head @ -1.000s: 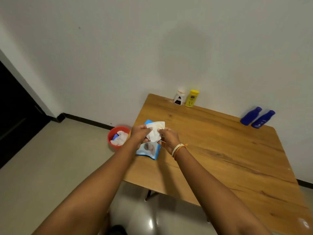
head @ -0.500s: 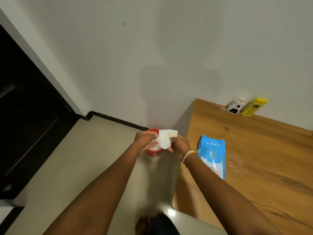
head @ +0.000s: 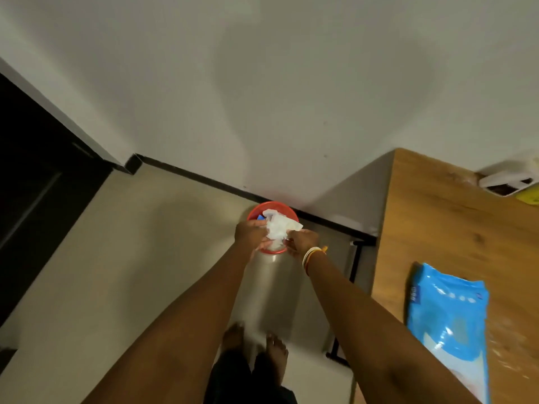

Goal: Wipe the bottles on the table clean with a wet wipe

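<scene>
While both hands meet over the floor beside the desk, the scene reads as follows.

Hands: the left hand (head: pixel 251 232) and the right hand (head: pixel 302 242) each pinch one side of a crumpled white wet wipe (head: pixel 278 227), held between them.

Bin: a small red bin (head: pixel 256 210) stands on the floor by the wall, directly under the wipe, with white scraps and something blue inside.

Desk: the wooden desk (head: pixel 437 228) is to the person's right; a blue wet wipe pack (head: pixel 449 310) lies flat near its front edge.

Bottles: a white bottle (head: pixel 507 182) and a sliver of a yellow bottle (head: pixel 529 196) sit at the back of the desk by the wall, blurred and cut by the frame edge, well apart from the hands.

Risk, dropped wipe: if it is released off-centre, it may catch the rim and land on the floor.

Risk, unfinished task: if this wipe goes in the bin before the bottles are wiped, a fresh one must be pulled from the pack.

Risk, footing: bare feet (head: pixel 277 349) stand near the bin; a wet wipe on the smooth floor could cause a slip.
</scene>
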Action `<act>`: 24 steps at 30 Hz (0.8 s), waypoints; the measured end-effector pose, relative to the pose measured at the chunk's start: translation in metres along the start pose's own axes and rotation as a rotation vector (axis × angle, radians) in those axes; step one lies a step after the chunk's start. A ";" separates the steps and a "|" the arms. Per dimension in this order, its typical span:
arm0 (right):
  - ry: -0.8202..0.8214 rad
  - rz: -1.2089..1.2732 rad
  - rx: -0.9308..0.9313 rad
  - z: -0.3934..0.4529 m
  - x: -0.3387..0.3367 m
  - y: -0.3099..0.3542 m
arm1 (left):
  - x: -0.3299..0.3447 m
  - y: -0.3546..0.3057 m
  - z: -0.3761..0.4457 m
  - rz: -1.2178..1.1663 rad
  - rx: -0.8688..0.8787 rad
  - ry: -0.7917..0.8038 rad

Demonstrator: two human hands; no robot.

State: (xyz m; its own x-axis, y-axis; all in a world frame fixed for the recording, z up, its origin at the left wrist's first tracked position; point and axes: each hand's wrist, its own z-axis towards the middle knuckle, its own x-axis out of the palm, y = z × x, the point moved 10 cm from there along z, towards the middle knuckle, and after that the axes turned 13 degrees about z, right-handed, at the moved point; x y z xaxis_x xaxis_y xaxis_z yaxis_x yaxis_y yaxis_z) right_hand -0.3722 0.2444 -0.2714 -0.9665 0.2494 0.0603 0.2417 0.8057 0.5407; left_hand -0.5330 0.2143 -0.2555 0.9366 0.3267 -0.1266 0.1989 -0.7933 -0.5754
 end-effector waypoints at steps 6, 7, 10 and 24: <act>-0.054 0.065 0.069 0.124 0.024 -0.060 | 0.007 0.055 0.142 0.023 -0.074 0.045; -0.061 0.069 0.059 0.143 0.026 -0.067 | 0.010 0.063 0.162 0.084 -0.061 0.057; -0.091 0.036 -0.007 0.196 0.029 -0.085 | 0.014 0.082 0.223 0.281 0.041 0.056; -0.208 -0.286 -0.007 0.183 0.015 -0.057 | 0.018 0.056 0.204 0.948 0.365 0.163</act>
